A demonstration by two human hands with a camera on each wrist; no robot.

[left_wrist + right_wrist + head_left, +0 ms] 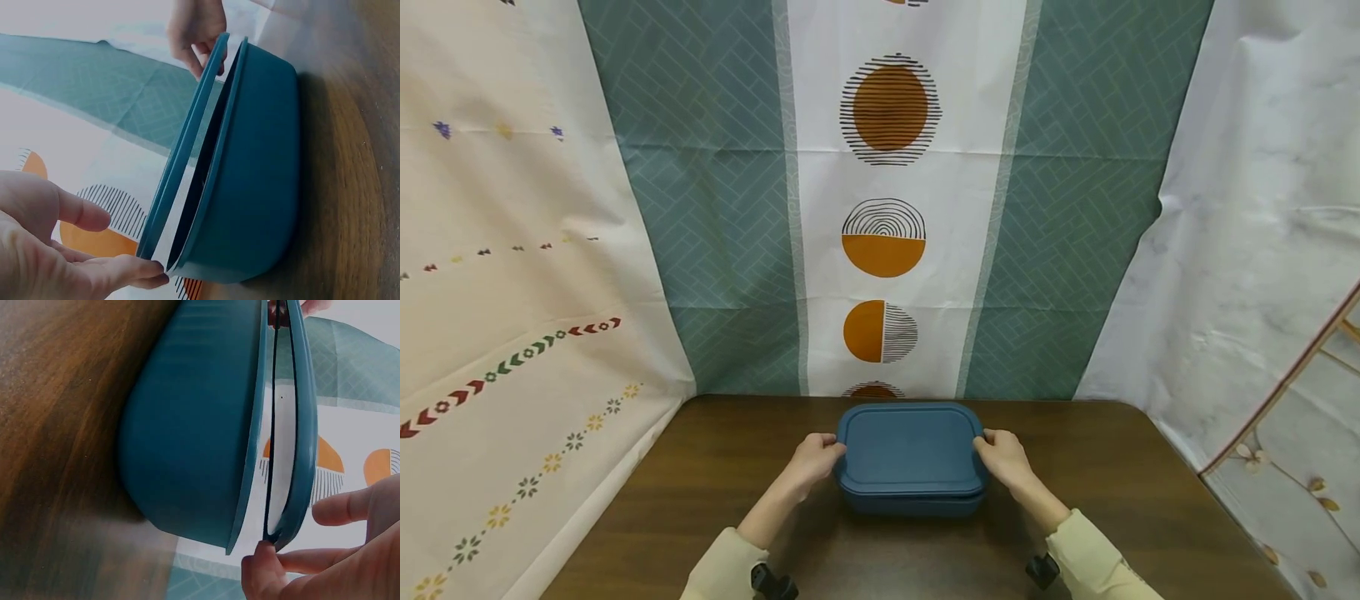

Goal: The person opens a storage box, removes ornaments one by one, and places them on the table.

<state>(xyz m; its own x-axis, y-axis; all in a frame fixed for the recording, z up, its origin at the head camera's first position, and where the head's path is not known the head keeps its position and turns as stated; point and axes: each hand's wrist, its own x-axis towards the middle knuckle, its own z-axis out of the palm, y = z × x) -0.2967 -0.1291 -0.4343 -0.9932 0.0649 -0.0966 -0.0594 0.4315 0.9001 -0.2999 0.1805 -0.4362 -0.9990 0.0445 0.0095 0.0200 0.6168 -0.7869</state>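
A dark blue rectangular box [913, 506] with rounded corners stands on the wooden table. Just over its open top is a matching lid [912, 446], held level by both hands. My left hand [815, 458] holds the lid's left edge, with fingertips under the rim. At the opposite edge my right hand [1006, 458] holds the lid in the same way. Both wrist views show a narrow gap between the lid [187, 137] and the rim of the box [194, 425]. What is inside the box is hidden.
The brown wooden table [700, 500] extends around the box on all sides. Behind it hangs a green and white patterned cloth [887, 183]. Pale cloths hang at the left [512, 275] and right [1247, 250], beside the table's edges.
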